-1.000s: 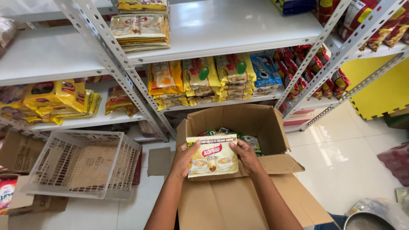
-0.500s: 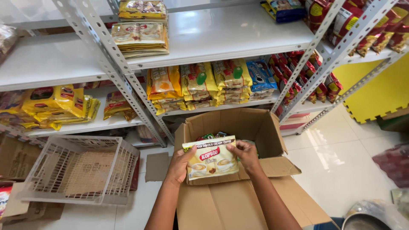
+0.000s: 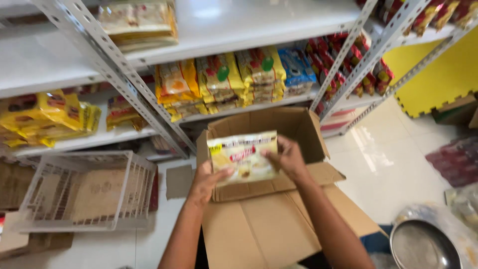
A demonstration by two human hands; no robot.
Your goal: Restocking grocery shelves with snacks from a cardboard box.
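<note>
Both hands hold a flat cream and yellow food packet (image 3: 243,157) above an open brown cardboard box (image 3: 298,124). My left hand (image 3: 208,180) grips the packet's lower left corner. My right hand (image 3: 286,159) grips its right edge. The packet is lifted clear of the box's opening and faces me. The inside of the box is hidden behind the packet.
White metal shelves (image 3: 239,25) hold stacks of yellow, green, blue and red packets (image 3: 219,82). A white plastic basket (image 3: 79,192) stands on the floor at left, over flattened cardboard. A metal bowl (image 3: 423,246) sits at bottom right. Yellow foam mat (image 3: 438,74) stands at right.
Both hands have raised the packet out of the box, higher and toward the shelves. The view has tilted closer to the shelves.
</note>
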